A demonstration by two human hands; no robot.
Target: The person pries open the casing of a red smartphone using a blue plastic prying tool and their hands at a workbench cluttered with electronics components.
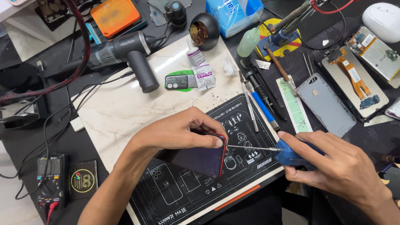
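My left hand (177,132) presses down on a phone with a red frame (204,160), thumb and fingers at its top right corner. The phone lies screen down on a black printed work mat (183,196). My right hand (339,166) grips a blue-handled tool (287,155). Its thin metal needle tip (250,147) points left and touches the phone's red edge beside my left thumb.
A grey heat gun (125,52), a glue tube (200,66) and a green pad (179,80) lie on the white marble board (121,108). Tweezers and pens (256,100), a grey back cover (327,104), phone screens (360,81), a multimeter (50,181) surround it.
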